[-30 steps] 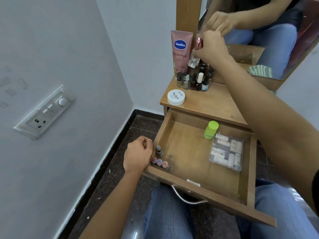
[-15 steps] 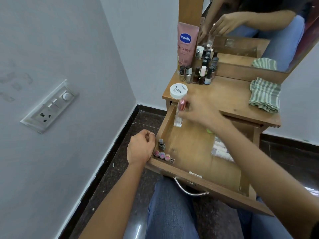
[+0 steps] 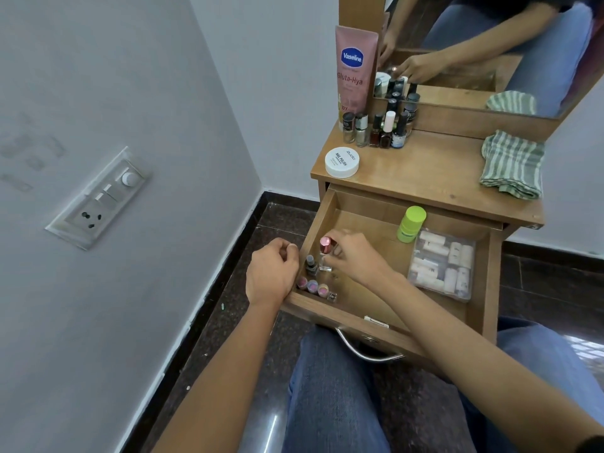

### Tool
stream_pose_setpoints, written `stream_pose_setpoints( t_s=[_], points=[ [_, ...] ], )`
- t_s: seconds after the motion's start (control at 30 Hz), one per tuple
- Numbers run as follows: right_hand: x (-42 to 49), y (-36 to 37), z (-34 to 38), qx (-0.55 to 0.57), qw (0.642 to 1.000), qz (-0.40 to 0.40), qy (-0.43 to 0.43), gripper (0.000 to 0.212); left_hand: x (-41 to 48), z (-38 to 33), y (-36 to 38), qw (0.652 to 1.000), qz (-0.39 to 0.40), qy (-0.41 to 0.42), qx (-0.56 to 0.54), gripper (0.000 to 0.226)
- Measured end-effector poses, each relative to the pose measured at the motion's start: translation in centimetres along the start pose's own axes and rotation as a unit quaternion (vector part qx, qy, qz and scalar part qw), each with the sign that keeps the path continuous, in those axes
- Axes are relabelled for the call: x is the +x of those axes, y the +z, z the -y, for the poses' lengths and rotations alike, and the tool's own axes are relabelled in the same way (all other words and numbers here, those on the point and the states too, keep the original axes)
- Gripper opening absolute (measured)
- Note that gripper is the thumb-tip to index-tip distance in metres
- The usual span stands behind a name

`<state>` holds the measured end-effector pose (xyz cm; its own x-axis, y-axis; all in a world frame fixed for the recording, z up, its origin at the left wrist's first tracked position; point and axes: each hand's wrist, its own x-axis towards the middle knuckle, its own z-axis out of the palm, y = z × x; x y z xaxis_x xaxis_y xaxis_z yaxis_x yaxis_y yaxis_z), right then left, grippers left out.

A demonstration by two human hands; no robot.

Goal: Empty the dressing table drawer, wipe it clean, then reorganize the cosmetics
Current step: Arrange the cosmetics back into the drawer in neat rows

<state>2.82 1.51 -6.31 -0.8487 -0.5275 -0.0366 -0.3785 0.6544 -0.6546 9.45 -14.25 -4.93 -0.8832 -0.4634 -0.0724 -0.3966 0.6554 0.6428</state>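
table top (image 3: 425, 171), upper right: tube (image 3: 354, 70) and polish bottles (image 3: 376, 130) back left, white jar (image 3: 342, 162) front left, striped cloth (image 3: 511, 165) right | drawer (image 3: 369, 230), centre, pulled open: vials (image 3: 315, 287), dark bottle (image 3: 311, 265), pink-cap bottle (image 3: 325, 246) lower left; green bottle (image 3: 411, 223), clear box (image 3: 441, 264) right
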Motion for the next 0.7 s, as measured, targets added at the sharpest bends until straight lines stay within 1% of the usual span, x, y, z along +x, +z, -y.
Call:
stream_pose_setpoints(
  t_s=[0.07,0.2,0.4,0.7],
  points=[
    [-0.1,0.4,0.0,0.012,1.000,0.001,-0.001,0.023,0.1,0.1,0.1,1.000,-0.002,0.002,0.003,0.022],
    [-0.1,0.8,-0.3,0.027,1.000,-0.006,0.004,0.030,0.2,0.2,0.2,1.000,-0.003,0.002,0.005,0.023],
    [-0.1,1.5,-0.7,0.040,0.999,0.014,0.024,0.038,0.2,0.1,0.2,1.000,-0.004,0.001,0.011,0.023],
    [0.3,2.2,-0.9,0.057,0.998,0.005,0.026,0.038,0.0,-0.2,0.0,1.000,-0.002,-0.005,0.009,0.023]
  ],
)
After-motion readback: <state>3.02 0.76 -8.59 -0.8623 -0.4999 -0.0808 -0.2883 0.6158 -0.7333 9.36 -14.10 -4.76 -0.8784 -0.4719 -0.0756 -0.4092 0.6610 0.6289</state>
